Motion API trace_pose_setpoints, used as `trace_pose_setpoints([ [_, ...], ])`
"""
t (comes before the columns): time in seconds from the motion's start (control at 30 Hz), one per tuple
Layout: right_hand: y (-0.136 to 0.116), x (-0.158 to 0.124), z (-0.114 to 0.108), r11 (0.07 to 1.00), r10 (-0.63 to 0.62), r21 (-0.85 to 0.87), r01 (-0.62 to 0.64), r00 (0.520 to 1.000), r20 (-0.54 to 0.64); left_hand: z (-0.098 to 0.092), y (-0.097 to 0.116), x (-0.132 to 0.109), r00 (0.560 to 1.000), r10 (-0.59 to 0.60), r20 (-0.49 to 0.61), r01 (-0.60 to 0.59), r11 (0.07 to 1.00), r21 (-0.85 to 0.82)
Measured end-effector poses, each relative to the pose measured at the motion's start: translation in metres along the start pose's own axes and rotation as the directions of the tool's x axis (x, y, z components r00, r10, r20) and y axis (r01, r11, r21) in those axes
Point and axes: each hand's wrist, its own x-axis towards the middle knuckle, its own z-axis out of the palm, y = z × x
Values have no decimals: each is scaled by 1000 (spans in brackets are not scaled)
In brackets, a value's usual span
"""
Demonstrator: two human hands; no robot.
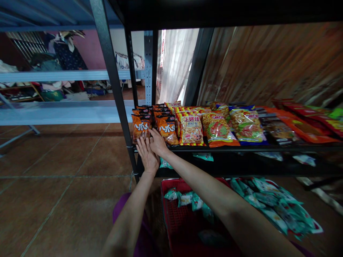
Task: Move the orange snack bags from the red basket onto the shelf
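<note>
Both of my hands are at the left end of the black shelf. My left hand lies with its fingers spread against the lower part of an orange and black snack bag. Beside it, my right hand touches the same bag's lower right side, its fingers apart and overlapping my left hand. A second orange bag stands just right of my right hand. More bags of this kind are lined up behind these two. Neither hand is wrapped round a bag.
Yellow and red bags, noodle-pictured bags and blue-edged bags stand farther right. Below are a red basket with green packets and a pile of green packets. A black post rises at the left.
</note>
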Motion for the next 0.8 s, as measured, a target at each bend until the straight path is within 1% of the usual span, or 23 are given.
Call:
trace_pose_setpoints([
  [0.1,4,-2,2,999,-34,20,34,999,11,0,1,-2,1000,1,2,-1,999,41],
  [0.2,10,-6,5,996,-74,47,75,997,-27,0,-1,0,1000,1,-8,0,998,63],
  [0.3,10,-6,5,986,-158,50,161,985,-67,-4,-3,5,1000,-7,-21,8,998,56],
  [0.37,5,-2,4,975,-222,6,223,972,-75,-7,-3,9,1000,0,-22,2,998,62],
  [0.43,-1,6,3,959,-279,-61,276,959,-46,-9,-3,13,1000,9,-22,-7,997,75],
  [0.53,-8,19,1,934,-333,-120,337,941,52,-10,-5,14,1000,-2,-19,3,998,62],
  [0.6,-8,23,-2,935,-331,-109,337,941,65,-11,-8,13,1000,-18,-25,18,1000,14],
  [0.7,-3,22,-10,957,-288,-43,288,958,-4,-15,-15,10,999,-13,-44,9,996,-91],
  [0.8,6,16,-23,972,-232,7,233,970,-71,-20,-20,6,999,5,-48,-13,985,-174],
])
